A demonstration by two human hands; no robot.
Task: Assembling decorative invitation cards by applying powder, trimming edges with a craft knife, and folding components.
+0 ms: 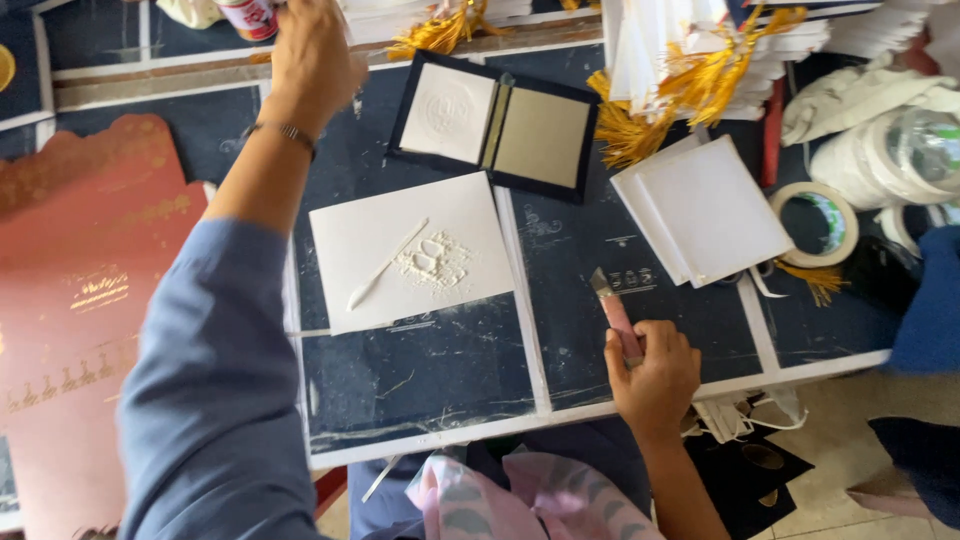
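Observation:
My left hand (pixel 312 52) reaches to the far edge of the dark blue table (pixel 430 370), its fingers at a red and white container (pixel 248 16) cut off by the frame's top. Whether it grips the container I cannot tell. My right hand (pixel 655 375) rests near the front edge, shut on a pink-handled utility knife (pixel 616 315) with its blade pointing away from me. Between my hands lies a white sheet (pixel 370 240) with a blob of white paste (pixel 435 262) and a white stick (pixel 385 265) on it. Behind it sits an open dark folder (pixel 495 122) with a white embossed panel.
A stack of white cards (pixel 705 208) lies right of the knife, a tape roll (pixel 818 222) beyond it. Cards with gold tassels (pixel 690 75) pile at the back. Red printed sheets (pixel 80 290) cover the left side. White cloth and plastic (pixel 885 125) sit at far right.

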